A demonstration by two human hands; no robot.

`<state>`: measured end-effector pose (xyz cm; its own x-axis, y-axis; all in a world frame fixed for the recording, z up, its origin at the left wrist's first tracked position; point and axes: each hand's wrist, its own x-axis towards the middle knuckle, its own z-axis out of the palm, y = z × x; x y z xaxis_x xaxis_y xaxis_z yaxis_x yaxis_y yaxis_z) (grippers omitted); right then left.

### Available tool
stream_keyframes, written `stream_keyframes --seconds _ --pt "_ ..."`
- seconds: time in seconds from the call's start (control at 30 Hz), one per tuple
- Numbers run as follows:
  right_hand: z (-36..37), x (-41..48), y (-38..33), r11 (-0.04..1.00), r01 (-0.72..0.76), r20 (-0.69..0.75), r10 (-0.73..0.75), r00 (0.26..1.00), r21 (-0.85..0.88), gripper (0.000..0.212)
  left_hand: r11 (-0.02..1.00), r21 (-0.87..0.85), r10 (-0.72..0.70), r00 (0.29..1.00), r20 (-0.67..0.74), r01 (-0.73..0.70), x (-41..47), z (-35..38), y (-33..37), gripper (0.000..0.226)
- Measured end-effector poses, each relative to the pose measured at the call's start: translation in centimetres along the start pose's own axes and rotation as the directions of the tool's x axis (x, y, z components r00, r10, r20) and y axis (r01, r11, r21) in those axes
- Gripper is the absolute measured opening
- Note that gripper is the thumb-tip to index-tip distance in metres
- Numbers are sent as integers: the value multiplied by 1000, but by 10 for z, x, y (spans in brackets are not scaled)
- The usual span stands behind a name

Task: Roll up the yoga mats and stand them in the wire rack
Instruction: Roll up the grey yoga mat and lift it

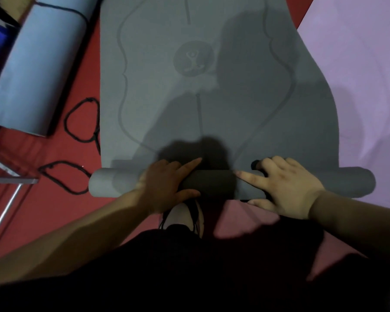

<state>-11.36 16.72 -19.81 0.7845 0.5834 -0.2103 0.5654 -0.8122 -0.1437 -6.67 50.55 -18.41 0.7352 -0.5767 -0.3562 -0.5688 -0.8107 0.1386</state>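
The grey yoga mat [212, 86] ran up the middle of the frame, its rolled end lying left to right. The left hand [164, 188] pressed the roll flat-fingered; the right hand [286, 185] curled round it.

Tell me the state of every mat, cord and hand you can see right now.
grey mat, near end rolled, the rest flat on the floor.
blue mat, rolled, lying down, black cord around it.
purple mat, unrolled, flat.
black cord loops, loose on the floor.
left hand, pressing on the roll, index finger straight.
right hand, fingers curled over the roll.
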Motion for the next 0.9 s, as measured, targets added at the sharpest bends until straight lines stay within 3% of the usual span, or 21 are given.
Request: stream_keyframes --seconds 0.2,0.33,0.5,0.63,0.73,0.9 --pt "-8 14 12 996 -3 124 -9 992 92 76 994 104 5 981 -194 15 -18 22 12 71" --pt "-10 15 11 997 -7 103 0 995 75 77 997 58 -53 992 -115 60 -10 16 11 66" --pt "5 -7 -18 988 -149 -127 152 980 30 65 999 -14 -30 1000 8 30 8 10 -4 71" --pt "9 -2 -19 980 -199 -121 201 972 30 66 999 -20 -24 998 54 25 13 9 -10 72" --pt "4 2 -14 982 -188 -86 189 978 20 67 999 -31 -20 1000 -17 19 9 9 -5 70" --pt "-2 9 -6 981 -187 -8 188 982 44 67 983 38 -167 966 -198 178 -16 28 22 73"
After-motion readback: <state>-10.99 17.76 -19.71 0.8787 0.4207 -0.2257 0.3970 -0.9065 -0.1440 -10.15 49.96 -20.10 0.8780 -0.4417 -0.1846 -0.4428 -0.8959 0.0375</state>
